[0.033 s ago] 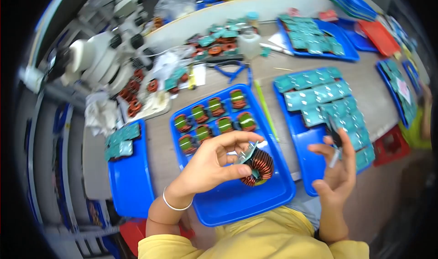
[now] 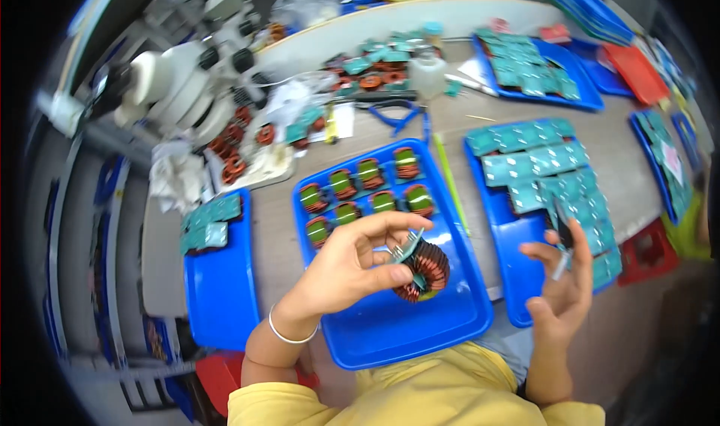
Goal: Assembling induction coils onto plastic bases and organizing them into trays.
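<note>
My left hand [image 2: 352, 265] holds a copper-wound toroidal coil [image 2: 429, 267] tilted above the near part of a blue tray [image 2: 375, 351]. A thin green base plate with metal pins is fixed to the coil, pinched between thumb and fingers. Several similar coils [image 2: 369, 172], showing green-yellow tops, stand in rows in the tray's far half. To the right, my right hand [image 2: 559, 298] is raised with a slim tool [image 2: 564, 235], dark in the middle and pale at the near end, held among its fingers. Its exact kind is blurred. That hand is apart from the coil.
A blue tray of teal-plated parts [image 2: 536, 163] lies right, another [image 2: 529, 66] far right. On the left sits a blue tray [image 2: 221, 298] with a few such parts. Blue-handled pliers [image 2: 397, 118], a white bottle [image 2: 427, 77] and a microscope [image 2: 176, 88] stand farther back. A person's sleeve [image 2: 686, 227] shows at right.
The trays and bench things have shifted slightly right in the picture, and my right hand with its tool has too. My left hand and the coil stay nearly in place.
</note>
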`<state>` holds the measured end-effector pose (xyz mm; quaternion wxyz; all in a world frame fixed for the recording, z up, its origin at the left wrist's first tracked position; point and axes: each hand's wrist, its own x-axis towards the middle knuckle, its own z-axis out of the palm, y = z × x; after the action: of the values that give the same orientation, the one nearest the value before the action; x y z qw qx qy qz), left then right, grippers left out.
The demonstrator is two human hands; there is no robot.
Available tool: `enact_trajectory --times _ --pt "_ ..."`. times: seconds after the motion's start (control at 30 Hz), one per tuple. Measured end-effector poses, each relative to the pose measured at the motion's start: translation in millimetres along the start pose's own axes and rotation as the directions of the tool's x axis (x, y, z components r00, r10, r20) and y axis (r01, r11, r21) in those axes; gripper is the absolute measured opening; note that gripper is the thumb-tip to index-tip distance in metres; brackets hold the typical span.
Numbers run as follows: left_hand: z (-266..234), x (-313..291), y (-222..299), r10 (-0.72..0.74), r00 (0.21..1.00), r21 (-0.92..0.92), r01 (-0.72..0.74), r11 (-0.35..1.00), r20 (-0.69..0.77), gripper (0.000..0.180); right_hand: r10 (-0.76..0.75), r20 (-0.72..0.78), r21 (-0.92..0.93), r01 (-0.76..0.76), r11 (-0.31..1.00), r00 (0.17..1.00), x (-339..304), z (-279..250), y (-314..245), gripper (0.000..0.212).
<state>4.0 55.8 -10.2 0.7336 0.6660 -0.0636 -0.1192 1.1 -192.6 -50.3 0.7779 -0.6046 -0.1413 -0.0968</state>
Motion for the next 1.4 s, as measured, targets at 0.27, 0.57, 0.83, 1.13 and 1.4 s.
enact_trajectory --times 0.27,0.57,0.83,1.13,1.4 --pt "-104.8 -84.7 9.1 0.353 0.656 0.648 0.277 0.709 -0.667 0.047 -0.058 -0.117 -0.252 0.027 0.967 0.991 -7.8 -25.2 -10.0 0.08" --pt "-192.5 -118.4 -34.5 0.455 0.467 0.62 0.733 0.28 -0.758 0.055 -0.001 -0.15 -0.264 -0.039 0.964 0.989 -12.7 -36.3 -12.6 0.077" --pt "-216.4 -122.5 -72.2 0.63 0.505 0.634 0.773 -0.026 -0.59 0.051 -0.021 -0.134 -0.074 0.012 0.997 0.991 -1.7 -43.2 -14.7 0.071" --pt "23.4 47.9 -28.5 0.544 0.83 0.969 -0.219 0.118 0.122 0.042 -0.098 -0.172 -0.157 0.071 0.985 0.98 -7.1 -68.6 -17.9 0.067" --pt "110.2 137.1 -84.2 0.551 0.763 0.927 -0.372 -0.052 0.337 0.055 -0.119 -0.243 -0.166 0.079 0.983 0.963 -25.9 -74.4 -26.5 0.066"
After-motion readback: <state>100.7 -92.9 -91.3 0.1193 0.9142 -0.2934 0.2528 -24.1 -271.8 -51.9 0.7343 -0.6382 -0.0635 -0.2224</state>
